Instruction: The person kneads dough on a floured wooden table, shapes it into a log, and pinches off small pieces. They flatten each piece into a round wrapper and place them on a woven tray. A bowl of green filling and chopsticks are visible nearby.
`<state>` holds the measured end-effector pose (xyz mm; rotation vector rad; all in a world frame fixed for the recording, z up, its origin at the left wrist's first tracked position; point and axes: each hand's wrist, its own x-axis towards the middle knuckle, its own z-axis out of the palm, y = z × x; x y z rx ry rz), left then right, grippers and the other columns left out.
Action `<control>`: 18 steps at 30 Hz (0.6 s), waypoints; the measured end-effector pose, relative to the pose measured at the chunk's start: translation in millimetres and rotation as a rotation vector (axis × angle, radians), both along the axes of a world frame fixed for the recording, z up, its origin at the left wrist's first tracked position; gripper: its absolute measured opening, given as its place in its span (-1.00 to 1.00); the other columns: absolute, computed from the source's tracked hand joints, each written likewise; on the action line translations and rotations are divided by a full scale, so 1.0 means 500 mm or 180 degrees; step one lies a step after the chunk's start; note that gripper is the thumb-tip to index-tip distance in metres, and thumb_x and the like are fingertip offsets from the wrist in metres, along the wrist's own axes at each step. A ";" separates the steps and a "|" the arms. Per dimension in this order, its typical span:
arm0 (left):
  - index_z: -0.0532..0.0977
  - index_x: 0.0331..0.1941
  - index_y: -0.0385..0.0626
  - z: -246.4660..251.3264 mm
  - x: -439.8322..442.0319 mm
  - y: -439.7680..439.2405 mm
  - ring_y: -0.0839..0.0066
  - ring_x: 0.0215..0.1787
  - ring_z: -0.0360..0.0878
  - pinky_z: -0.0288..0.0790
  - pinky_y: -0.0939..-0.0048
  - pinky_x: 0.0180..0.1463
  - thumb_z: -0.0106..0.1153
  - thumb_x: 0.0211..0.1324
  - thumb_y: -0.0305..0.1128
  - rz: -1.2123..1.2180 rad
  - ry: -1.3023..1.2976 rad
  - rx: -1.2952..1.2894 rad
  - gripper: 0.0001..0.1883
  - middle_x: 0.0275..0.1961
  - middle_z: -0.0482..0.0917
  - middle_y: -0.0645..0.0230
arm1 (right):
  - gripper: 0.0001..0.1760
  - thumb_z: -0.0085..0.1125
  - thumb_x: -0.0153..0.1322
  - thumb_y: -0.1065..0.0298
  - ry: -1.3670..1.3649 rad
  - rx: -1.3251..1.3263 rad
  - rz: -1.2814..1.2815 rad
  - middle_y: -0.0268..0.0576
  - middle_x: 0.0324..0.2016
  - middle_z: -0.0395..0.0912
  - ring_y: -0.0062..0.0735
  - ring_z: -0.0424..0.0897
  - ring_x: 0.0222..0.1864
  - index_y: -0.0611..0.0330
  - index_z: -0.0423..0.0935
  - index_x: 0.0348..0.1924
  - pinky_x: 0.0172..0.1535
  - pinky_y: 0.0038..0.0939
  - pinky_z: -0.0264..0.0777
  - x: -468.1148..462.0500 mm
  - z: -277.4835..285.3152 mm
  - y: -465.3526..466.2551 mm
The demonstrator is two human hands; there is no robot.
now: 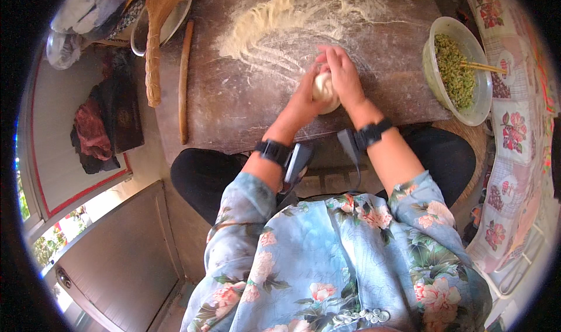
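A pale piece of dough [325,90] with folds on its surface sits between my hands, over the front part of the floury wooden board [245,108]. My left hand [305,93] cups it from the left. From the right, my right hand [346,75] wraps around it, its fingers reaching over the far side. The fingertips of both hands come together beyond the dough and are slightly blurred. Whether the dough touches the board beneath, I cannot tell.
Loose flour [263,25] is spread behind my hands. At right stands a plastic bowl [484,86] of chopped green filling [453,75] with chopsticks [484,66]. A wooden rolling pin [186,82] and a straw hand brush [154,47] lie at left. A patterned cloth [513,126] hangs beyond the bowl.
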<state>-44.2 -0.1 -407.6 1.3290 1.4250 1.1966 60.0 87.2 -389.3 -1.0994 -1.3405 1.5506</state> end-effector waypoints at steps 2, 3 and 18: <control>0.28 0.29 -0.21 -0.013 -0.002 -0.032 -0.10 0.26 0.41 0.37 0.08 0.25 0.32 -0.03 -0.53 -0.0305 0.0509 0.0162 -0.28 0.25 0.42 -0.05 | -0.69 0.01 0.58 0.18 -0.1197 0.1663 -0.0209 -0.05 -0.22 0.58 -0.12 0.61 -0.19 0.21 0.54 0.01 -0.08 -0.30 0.49 0.000 -0.009 -0.072; 0.29 0.29 -0.23 -0.020 0.002 -0.041 -0.08 0.33 0.36 0.29 0.04 0.34 0.23 0.04 -0.53 -0.0462 0.1125 0.0136 -0.33 0.29 0.41 -0.04 | -0.73 0.07 0.54 0.24 -0.1341 0.2225 -0.0072 0.01 -0.20 0.57 -0.03 0.58 -0.13 0.20 0.54 0.00 -0.03 -0.20 0.48 0.013 -0.017 -0.083; 0.41 0.09 -0.23 -0.012 0.014 -0.022 -0.09 0.16 0.47 0.39 0.07 0.20 0.14 0.11 -0.56 -0.0095 0.0851 0.0637 -0.59 0.14 0.49 -0.07 | -0.80 0.10 0.51 0.28 -0.1196 0.2125 0.0018 0.04 -0.20 0.56 0.06 0.54 -0.14 0.19 0.56 -0.12 -0.03 -0.15 0.45 0.018 -0.018 -0.068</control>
